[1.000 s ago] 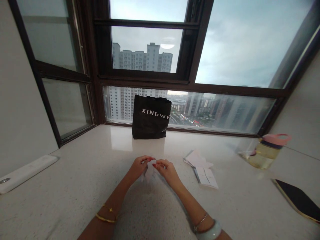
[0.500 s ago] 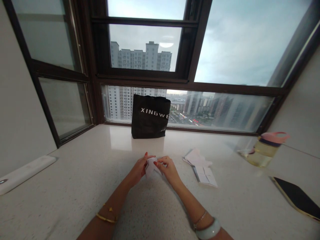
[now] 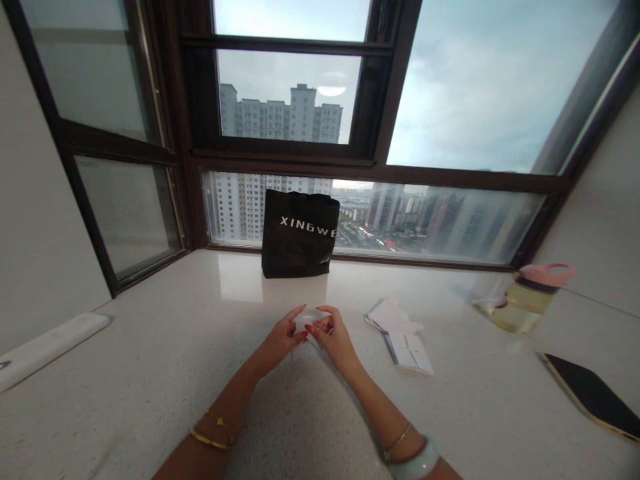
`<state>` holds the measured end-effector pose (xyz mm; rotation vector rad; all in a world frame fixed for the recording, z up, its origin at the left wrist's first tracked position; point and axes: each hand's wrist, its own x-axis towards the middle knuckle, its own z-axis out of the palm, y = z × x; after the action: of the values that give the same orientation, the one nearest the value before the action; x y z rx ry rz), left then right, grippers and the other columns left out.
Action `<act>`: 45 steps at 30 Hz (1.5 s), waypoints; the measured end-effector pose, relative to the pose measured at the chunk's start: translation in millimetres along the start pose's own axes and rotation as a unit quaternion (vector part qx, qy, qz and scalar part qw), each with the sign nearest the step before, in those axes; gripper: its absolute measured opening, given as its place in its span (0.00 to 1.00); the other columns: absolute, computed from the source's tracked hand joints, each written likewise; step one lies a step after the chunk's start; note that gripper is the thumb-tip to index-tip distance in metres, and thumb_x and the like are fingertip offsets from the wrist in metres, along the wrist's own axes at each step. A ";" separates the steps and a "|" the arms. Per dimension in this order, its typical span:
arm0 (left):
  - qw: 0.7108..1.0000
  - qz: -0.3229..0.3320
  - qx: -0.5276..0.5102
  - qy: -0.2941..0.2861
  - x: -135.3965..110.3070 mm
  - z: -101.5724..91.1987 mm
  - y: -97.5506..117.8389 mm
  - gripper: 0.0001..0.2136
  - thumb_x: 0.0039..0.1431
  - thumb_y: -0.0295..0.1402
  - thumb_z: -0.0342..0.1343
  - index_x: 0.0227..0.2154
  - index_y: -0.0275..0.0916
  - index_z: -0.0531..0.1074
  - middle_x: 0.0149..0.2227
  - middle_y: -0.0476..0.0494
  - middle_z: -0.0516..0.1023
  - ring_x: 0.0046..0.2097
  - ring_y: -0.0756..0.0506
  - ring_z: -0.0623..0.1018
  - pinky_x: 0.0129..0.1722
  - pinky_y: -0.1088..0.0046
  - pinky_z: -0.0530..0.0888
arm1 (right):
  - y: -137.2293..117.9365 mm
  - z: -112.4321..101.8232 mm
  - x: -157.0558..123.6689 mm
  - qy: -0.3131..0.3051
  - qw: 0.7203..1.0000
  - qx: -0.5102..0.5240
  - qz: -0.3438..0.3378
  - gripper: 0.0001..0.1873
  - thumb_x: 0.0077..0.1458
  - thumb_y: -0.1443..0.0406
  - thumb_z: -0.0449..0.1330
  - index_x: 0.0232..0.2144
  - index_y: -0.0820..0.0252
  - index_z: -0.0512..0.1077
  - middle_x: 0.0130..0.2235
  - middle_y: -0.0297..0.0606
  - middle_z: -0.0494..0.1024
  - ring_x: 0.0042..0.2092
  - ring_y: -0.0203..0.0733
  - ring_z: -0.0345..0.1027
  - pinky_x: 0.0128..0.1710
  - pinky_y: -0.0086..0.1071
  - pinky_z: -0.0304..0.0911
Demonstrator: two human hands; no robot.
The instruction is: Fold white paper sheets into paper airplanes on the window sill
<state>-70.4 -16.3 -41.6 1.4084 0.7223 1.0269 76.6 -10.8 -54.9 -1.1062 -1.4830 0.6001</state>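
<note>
Between my two hands is a small piece of white paper (image 3: 304,323), held just above the pale speckled counter. My left hand (image 3: 281,339) grips its left side, thumb and fingers closed on it. On the other side my right hand (image 3: 334,337) pinches the paper between thumb and fingers. Much of the sheet is hidden by my fingers, so its exact shape cannot be told. To the right of my right hand lie white paper pieces (image 3: 393,315), partly over a small stack of creased white sheets (image 3: 411,352).
A black bag (image 3: 299,247) with white lettering stands against the window. At right are a bottle with a pink lid (image 3: 530,300) and a dark tablet or phone (image 3: 593,393). A long white device (image 3: 53,347) lies at far left on the counter (image 3: 165,373).
The paper has been turned or folded smaller and shows less between my hands. My left fingers have shifted from spread over its top to gripping its edge.
</note>
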 end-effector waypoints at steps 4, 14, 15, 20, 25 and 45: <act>1.000 -0.009 -0.007 0.013 -1.6 -0.8 0.4 0.44 0.45 0.40 0.59 0.59 0.37 0.39 0.28 0.51 0.72 0.29 0.52 0.70 0.34 0.75 0.65 | -6.0 -2.5 0.7 0.008 0.998 -0.043 -0.035 0.12 0.39 0.59 0.62 0.29 0.58 0.73 0.27 0.36 0.72 0.32 0.40 0.64 0.31 0.32 0.58; 0.994 -0.105 -0.012 -0.038 -6.6 3.0 6.7 0.24 0.47 0.48 0.54 0.41 0.34 0.66 0.32 0.41 0.76 0.31 0.48 0.76 0.34 0.70 0.69 | -15.9 -7.5 -2.2 -0.014 0.999 -0.034 0.019 0.13 0.43 0.56 0.59 0.24 0.60 0.73 0.25 0.35 0.74 0.30 0.38 0.64 0.31 0.31 0.57; 0.993 -0.105 -0.002 -0.046 -6.6 3.0 7.5 0.23 0.48 0.49 0.52 0.39 0.34 0.67 0.31 0.41 0.76 0.29 0.48 0.75 0.31 0.71 0.69 | -15.2 -8.0 -1.1 -0.016 0.999 -0.015 0.029 0.14 0.42 0.55 0.59 0.24 0.61 0.73 0.24 0.35 0.73 0.29 0.38 0.64 0.29 0.30 0.57; 0.995 -0.052 0.081 -0.026 -1.7 6.1 5.1 0.23 0.51 0.53 0.43 0.28 0.34 0.66 0.18 0.50 0.71 0.17 0.55 0.65 0.18 0.79 0.58 | -13.1 -8.4 2.0 -0.029 0.992 0.104 0.062 0.17 0.38 0.53 0.62 0.24 0.62 0.72 0.24 0.36 0.74 0.25 0.36 0.64 0.27 0.29 0.57; 0.985 0.009 0.163 0.049 3.7 13.3 -4.9 0.22 0.51 0.53 0.41 0.22 0.37 0.63 0.11 0.56 0.62 0.13 0.55 0.58 0.16 0.78 0.55 | -15.5 -5.5 0.5 -0.040 0.974 0.176 0.139 0.22 0.31 0.51 0.64 0.24 0.63 0.72 0.20 0.35 0.74 0.22 0.36 0.63 0.23 0.29 0.57; 0.982 -0.011 0.162 0.101 5.1 10.1 -9.7 0.26 0.51 0.53 0.38 0.20 0.35 0.70 0.12 0.50 0.68 0.13 0.54 0.61 0.16 0.78 0.59 | 21.1 -188.1 -90.9 0.032 0.947 -0.260 0.188 0.18 0.37 0.52 0.56 0.13 0.61 0.68 0.15 0.33 0.68 0.21 0.37 0.60 0.20 0.28 0.52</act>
<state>-57.9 -15.0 -49.6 1.5828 1.0900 1.0787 254.7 -120.8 -71.3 -1.8305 -1.4188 0.4297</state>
